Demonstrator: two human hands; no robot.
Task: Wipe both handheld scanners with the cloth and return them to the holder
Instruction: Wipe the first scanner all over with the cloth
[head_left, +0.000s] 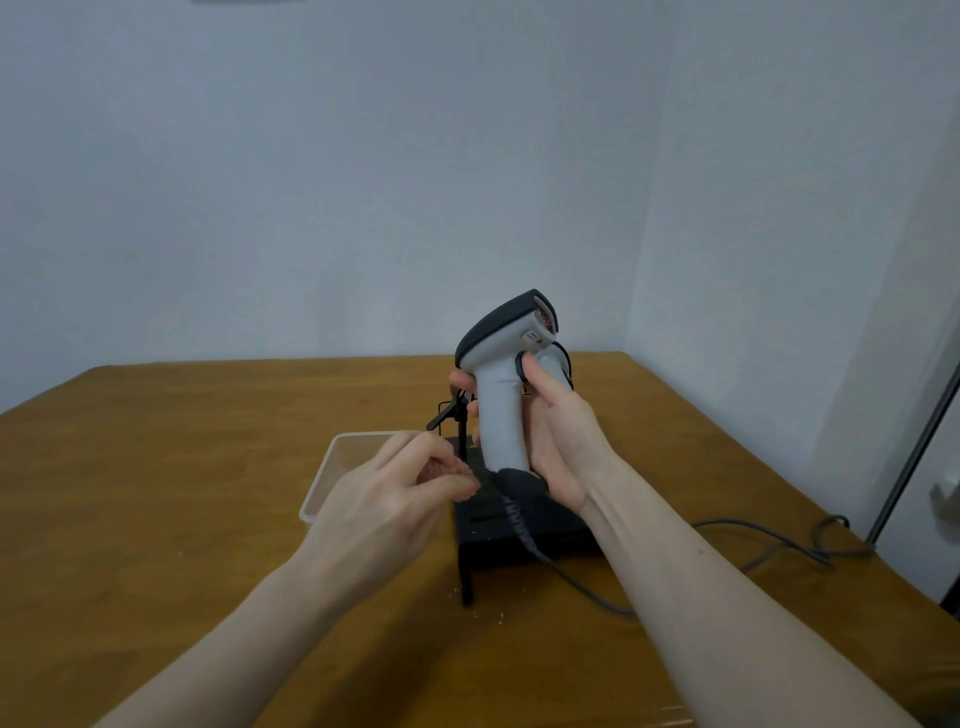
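At the centre of the frame the right hand (558, 441) was closed around the grey handle of a scanner (506, 384), holding it upright above the black holder (511, 525) on the wooden table (208, 467). The left hand (395, 493), lower left of centre, was loosely curled and held nothing visible; no cloth could be made out. The scanner looked like light, rigid, smooth plastic, best gripped at the handle, with its trailing cable (582, 582) likely to tug.
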